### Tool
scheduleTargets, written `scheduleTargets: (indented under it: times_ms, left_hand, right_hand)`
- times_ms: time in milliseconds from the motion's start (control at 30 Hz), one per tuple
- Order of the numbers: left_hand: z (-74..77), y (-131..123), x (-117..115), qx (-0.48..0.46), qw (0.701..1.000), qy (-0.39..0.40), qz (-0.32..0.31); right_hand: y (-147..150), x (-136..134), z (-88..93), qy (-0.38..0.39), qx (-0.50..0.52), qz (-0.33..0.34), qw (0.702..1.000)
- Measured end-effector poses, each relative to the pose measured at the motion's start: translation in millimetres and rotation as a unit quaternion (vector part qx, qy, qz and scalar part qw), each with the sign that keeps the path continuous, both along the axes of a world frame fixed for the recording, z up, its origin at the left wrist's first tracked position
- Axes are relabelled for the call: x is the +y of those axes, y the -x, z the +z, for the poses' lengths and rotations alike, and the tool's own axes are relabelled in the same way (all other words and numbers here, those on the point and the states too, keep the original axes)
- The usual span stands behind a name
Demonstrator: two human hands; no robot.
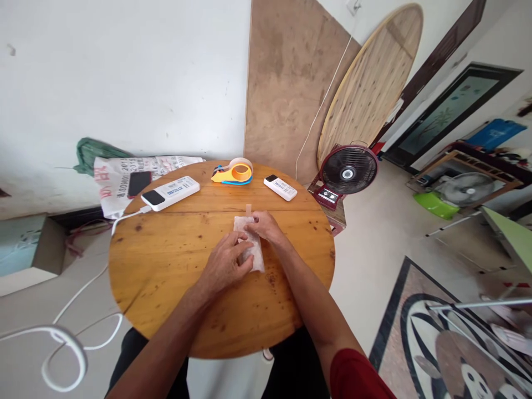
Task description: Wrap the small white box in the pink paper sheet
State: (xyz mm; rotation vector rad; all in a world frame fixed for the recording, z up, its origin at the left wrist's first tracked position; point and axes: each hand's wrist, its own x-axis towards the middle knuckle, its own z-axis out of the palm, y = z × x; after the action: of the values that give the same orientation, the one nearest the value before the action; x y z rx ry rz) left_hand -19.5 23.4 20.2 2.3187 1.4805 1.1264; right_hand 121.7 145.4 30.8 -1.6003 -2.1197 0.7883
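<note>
A small flat packet in whitish, translucent wrap (pixel 256 256) lies lengthwise on the wooden table, in front of me. A short strip of clear tape (pixel 248 209) sticks out past its far end. My left hand (pixel 226 257) holds the packet from the left, its curved fingers and thumb resting on the wrap. At the far right corner my right hand (pixel 266 224) is closed, thumb and fingers pressed on the packet's edge beside the tape. What lies inside the wrap cannot be made out. An orange and blue tape dispenser (pixel 218 176) with a roll stands beyond the packet.
On the round wooden table (pixel 166 288) lie a white device with a dark screen (pixel 178 191), joined to a white cable (pixel 124 217), and a similar white device (pixel 282 189). A dark phone (pixel 139 183) rests on a printed sack (pixel 110 183). A fan (pixel 348 172) stands right.
</note>
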Motion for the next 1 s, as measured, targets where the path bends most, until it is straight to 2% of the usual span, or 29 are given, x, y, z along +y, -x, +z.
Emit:
scheduleTargets:
  times_ms: [200, 433, 567, 667, 767, 833, 933, 1000]
  left_hand:
    - [4.2, -1, -2, 0.045, 0.998, 0.017, 0.032]
    - [12.3, -3, -3, 0.066, 0.996, 0.067, 0.01]
    - [14.5, -5, -6, 0.091, 0.991, 0.096, 0.024]
    - [12.0, -8, -7, 0.074, 0.99, 0.113, 0.037]
    - [7.9, -9, -7, 0.036, 0.99, 0.129, 0.035]
    - [5.9, -8, -6, 0.014, 0.99, 0.14, 0.032]
    - [4.9, -7, -6, -0.014, 0.989, 0.147, 0.03]
    - [5.4, -7, -6, -0.033, 0.988, 0.148, 0.023]
  right_hand:
    - [3, -3, -8.2, -0.046, -0.007, -0.038, 0.998]
    - [5, -7, -12.5, -0.066, -0.045, -0.042, 0.996]
    - [5, -9, -10.7, -0.068, -0.043, -0.04, 0.996]
    - [4, -9, -12.1, -0.077, -0.033, -0.044, 0.996]
    - [0, -5, -16.3, -0.078, 0.022, -0.041, 0.996]
    - [-4, -2, -17.8, -0.057, 0.104, -0.024, 0.993]
    - [-10, 1, -12.4, 0.014, 0.25, 0.021, 0.968]
    - [-12, -1, -2.6, 0.062, 0.309, 0.048, 0.948]
